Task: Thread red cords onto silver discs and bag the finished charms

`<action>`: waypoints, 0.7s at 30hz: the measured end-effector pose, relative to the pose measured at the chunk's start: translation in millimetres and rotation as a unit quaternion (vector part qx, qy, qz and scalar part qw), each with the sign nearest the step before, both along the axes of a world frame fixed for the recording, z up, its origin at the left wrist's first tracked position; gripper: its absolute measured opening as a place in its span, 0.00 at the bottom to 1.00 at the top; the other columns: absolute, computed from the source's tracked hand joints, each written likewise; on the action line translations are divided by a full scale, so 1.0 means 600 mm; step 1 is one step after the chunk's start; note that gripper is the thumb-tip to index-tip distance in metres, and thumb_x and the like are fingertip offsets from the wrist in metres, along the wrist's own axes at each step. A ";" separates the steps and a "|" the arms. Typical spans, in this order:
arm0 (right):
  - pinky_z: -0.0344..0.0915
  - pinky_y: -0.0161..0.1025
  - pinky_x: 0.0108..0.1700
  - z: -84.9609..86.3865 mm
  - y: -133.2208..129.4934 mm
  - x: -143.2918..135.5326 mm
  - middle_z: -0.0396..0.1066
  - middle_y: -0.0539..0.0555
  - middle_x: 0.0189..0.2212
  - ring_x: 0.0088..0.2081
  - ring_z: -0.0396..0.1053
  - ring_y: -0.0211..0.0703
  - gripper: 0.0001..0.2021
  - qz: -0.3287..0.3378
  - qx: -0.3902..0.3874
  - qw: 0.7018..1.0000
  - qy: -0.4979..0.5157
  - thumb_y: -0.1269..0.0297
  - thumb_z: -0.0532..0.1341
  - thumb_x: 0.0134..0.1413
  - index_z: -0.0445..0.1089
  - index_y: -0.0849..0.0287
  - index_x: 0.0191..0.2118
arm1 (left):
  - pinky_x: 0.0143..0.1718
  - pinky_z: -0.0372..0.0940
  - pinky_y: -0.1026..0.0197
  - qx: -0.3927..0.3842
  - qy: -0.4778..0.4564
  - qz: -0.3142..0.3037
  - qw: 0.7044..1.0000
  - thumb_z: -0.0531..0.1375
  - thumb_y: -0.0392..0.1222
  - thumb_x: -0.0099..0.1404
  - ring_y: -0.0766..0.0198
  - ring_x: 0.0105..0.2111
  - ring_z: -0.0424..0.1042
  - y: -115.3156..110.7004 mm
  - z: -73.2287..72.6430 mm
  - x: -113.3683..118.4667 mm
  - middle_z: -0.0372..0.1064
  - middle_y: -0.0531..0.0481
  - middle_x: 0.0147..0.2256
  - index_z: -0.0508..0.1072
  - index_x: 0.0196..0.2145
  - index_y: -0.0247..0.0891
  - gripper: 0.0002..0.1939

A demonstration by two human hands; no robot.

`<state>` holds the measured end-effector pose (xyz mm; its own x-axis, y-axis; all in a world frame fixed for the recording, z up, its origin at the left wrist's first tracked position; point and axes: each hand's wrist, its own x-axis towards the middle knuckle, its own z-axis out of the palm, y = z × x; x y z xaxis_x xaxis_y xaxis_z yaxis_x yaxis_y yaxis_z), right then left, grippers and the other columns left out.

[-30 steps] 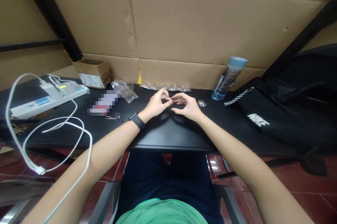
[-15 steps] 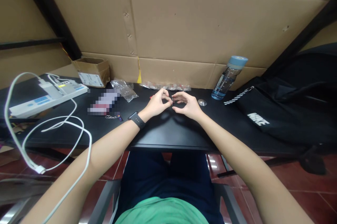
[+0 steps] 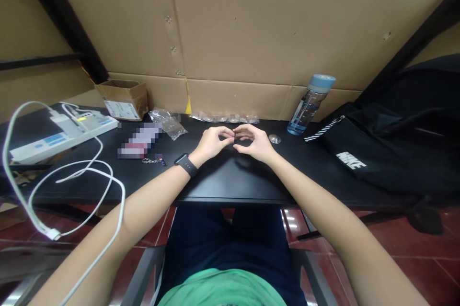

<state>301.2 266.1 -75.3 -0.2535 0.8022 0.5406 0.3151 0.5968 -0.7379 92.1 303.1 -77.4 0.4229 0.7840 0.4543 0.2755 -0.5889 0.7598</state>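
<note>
Above the black desk (image 3: 230, 176), my two hands meet at the fingertips. My left hand (image 3: 214, 144), with a dark watch (image 3: 186, 164) on its wrist, has its fingers and thumb closed in on a small thin piece (image 3: 234, 137) seen edge-on. From the other side, the curved fingers and thumb of my right hand (image 3: 256, 143) close in on the same piece. It is too small to name. Just right of my right hand lies a clear round dish-like thing (image 3: 275, 139). A row of small clear packets (image 3: 224, 118) with reddish bits lies behind my hands.
On the left are a white power strip (image 3: 61, 141) with looping cables, an open cardboard box (image 3: 125, 100), a clear plastic bag (image 3: 168, 123), a blurred-out item (image 3: 140, 141) and a keychain (image 3: 154, 161). A water bottle (image 3: 307, 105) and black bag (image 3: 373, 148) stand right.
My left fingers have straightened somewhat and now reach further towards my right fingertips. A red bit beside my left hand is no longer visible. The view has shifted slightly.
</note>
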 end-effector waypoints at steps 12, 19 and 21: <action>0.79 0.46 0.51 0.001 -0.003 -0.002 0.80 0.55 0.47 0.49 0.81 0.52 0.23 -0.002 0.009 1.000 0.008 0.63 0.74 0.46 0.73 0.54 0.50 | 0.51 0.68 0.54 0.110 0.080 0.047 0.990 0.65 0.39 0.66 0.54 0.46 0.78 -0.011 0.014 -0.001 0.82 0.48 0.41 0.84 0.35 0.41 0.05; 0.79 0.46 0.51 0.002 -0.005 -0.002 0.81 0.55 0.47 0.48 0.82 0.51 0.23 -0.008 0.025 1.000 0.005 0.62 0.75 0.46 0.74 0.54 0.49 | 0.56 0.64 0.46 0.077 0.107 0.073 0.989 0.64 0.41 0.67 0.49 0.50 0.76 -0.013 0.016 0.004 0.82 0.47 0.42 0.84 0.37 0.42 0.06; 0.79 0.47 0.51 0.002 -0.005 -0.001 0.81 0.55 0.47 0.49 0.81 0.52 0.23 -0.007 0.033 0.999 -0.004 0.62 0.74 0.47 0.73 0.53 0.51 | 0.53 0.66 0.50 0.037 0.065 0.034 0.997 0.64 0.43 0.67 0.52 0.45 0.78 -0.005 0.008 0.003 0.82 0.47 0.40 0.84 0.38 0.40 0.08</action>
<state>300.5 263.1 -73.8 -0.2464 0.7686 0.5904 0.3300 0.6393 -0.6945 94.1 300.1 -72.5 0.4281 0.7793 0.4576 0.4097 -0.6187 0.6704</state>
